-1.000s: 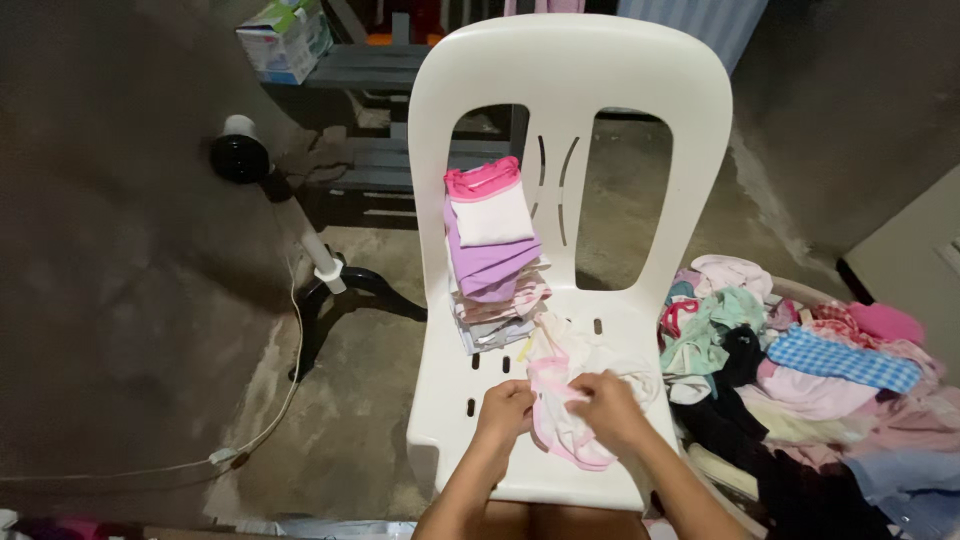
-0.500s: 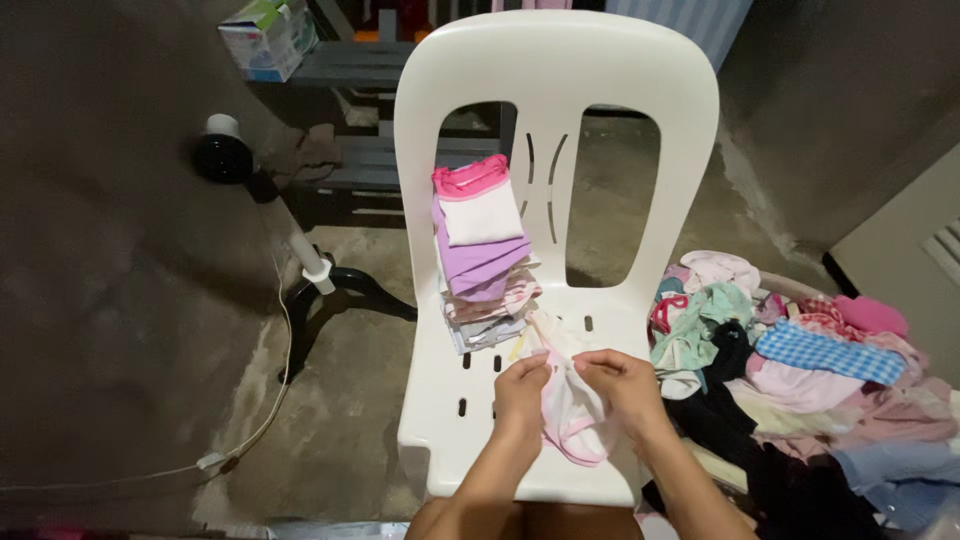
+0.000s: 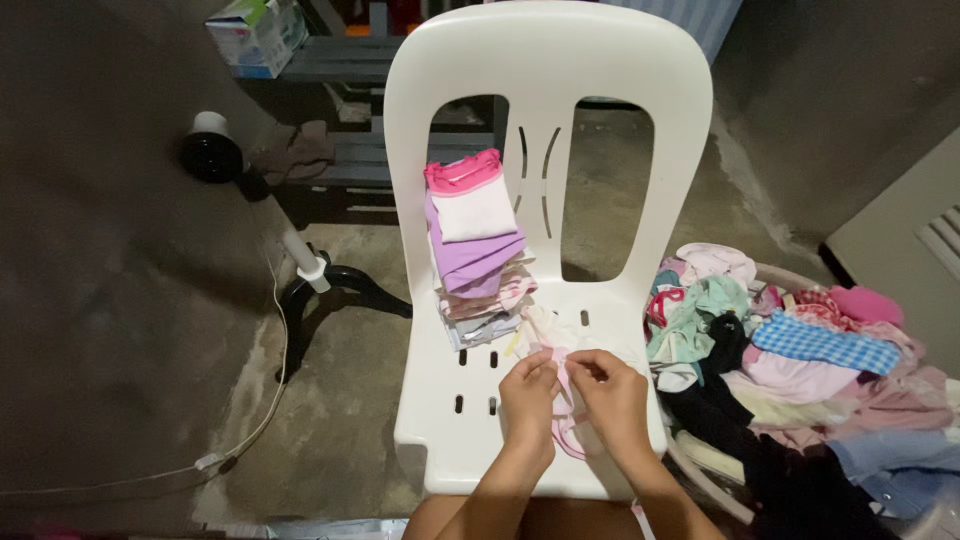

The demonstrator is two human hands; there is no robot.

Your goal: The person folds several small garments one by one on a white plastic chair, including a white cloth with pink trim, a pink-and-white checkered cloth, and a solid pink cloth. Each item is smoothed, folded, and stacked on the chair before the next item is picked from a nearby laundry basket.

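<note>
A white plastic chair (image 3: 470, 440) stands in front of me. On its seat, at the back left, rests a stack of folded clothes (image 3: 475, 250) in pink, white and purple. My left hand (image 3: 527, 400) and my right hand (image 3: 612, 398) are side by side over the front of the seat. Both pinch a small pale pink garment (image 3: 562, 385) with thin straps, bunched between the fingers. Part of it hangs below the hands.
A heap of unfolded clothes (image 3: 790, 370) fills a basket on the floor at the right. A fan base with a white pole (image 3: 330, 285) and a cable lies at the left. A box (image 3: 258, 35) sits on a dark bench behind the chair.
My hands have drawn closer together and the pink garment is folded smaller between them. The view has shifted slightly, with the chair now more to the left.
</note>
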